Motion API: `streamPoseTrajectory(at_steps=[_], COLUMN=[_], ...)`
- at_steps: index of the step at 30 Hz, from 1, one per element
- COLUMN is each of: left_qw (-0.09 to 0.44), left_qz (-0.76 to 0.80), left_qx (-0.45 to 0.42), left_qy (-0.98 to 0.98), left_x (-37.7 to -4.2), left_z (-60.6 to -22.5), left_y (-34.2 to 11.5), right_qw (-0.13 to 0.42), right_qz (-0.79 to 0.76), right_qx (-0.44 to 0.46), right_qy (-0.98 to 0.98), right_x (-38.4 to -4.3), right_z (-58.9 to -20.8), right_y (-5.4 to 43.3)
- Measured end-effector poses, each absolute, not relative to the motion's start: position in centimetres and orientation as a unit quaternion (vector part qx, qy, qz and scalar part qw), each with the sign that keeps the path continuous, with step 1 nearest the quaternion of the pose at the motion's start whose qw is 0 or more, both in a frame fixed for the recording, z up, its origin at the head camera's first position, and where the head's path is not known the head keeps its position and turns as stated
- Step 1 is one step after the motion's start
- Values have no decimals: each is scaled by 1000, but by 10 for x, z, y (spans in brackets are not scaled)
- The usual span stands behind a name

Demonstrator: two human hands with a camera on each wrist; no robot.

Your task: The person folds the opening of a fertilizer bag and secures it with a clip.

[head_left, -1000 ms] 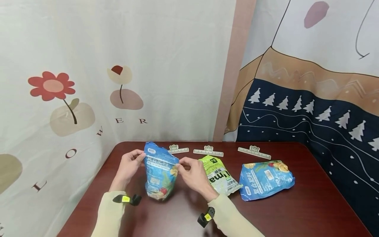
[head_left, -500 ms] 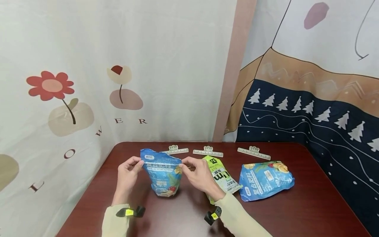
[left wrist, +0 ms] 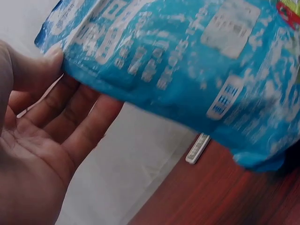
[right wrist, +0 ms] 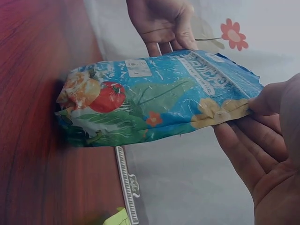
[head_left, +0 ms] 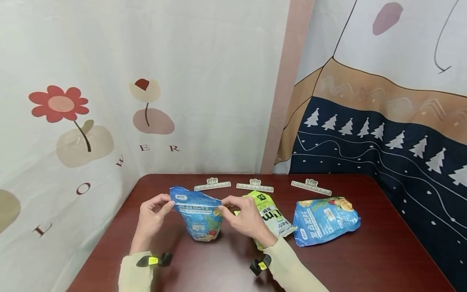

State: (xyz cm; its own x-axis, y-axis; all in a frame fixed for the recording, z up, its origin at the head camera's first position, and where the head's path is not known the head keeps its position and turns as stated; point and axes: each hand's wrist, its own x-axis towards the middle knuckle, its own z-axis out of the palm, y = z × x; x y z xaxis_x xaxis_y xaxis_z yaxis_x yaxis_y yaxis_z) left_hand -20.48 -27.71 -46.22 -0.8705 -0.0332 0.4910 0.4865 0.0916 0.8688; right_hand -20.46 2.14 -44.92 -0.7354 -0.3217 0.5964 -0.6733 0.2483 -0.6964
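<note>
A blue plastic pouch [head_left: 202, 221] with fruit and vegetable pictures stands upright on the table, held by its upper side edges. My left hand [head_left: 152, 215] pinches its left edge between thumb and fingers; the left wrist view shows the thumb on the front of the pouch [left wrist: 159, 61] and the fingers behind it. At the opposite edge, my right hand [head_left: 242, 215] pinches the pouch just below the top. In the right wrist view the right thumb and fingers [right wrist: 262, 136] grip the corner by a printed yellow flower. The pouch's back is hidden.
Right of the hands lie a green and white bag [head_left: 273, 221], partly covered by the right hand, and a second blue pouch [head_left: 324, 223]. Three ruler-edged clips [head_left: 213, 184] lie along the back of the dark red table [head_left: 383, 243]. Printed curtains [head_left: 219, 81] hang behind.
The pouch has come down and tilted, its top now lower than a second ago. Both hands moved with it, keeping their pinch; the left hand shifted slightly left.
</note>
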Motion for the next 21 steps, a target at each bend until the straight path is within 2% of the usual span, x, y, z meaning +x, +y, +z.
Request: streamPoseTrajectory(at_steps=[6, 11, 21], left_qw=[182, 157, 124], left_qz=[-646, -643, -642], left_qx=[-184, -190, -164], left_qy=[-718, -725, -738], left_x=[-204, -204, -201], left_z=[-462, -461, -456], left_y=[-283, -287, -294], right_qw=[156, 176, 179], right_qz=[529, 530, 529], right_qx=[320, 329, 338], right_qy=[-770, -762, -757], right_x=[-202, -202, -201], right_z=[-448, -450, -450], right_y=[23, 21, 19])
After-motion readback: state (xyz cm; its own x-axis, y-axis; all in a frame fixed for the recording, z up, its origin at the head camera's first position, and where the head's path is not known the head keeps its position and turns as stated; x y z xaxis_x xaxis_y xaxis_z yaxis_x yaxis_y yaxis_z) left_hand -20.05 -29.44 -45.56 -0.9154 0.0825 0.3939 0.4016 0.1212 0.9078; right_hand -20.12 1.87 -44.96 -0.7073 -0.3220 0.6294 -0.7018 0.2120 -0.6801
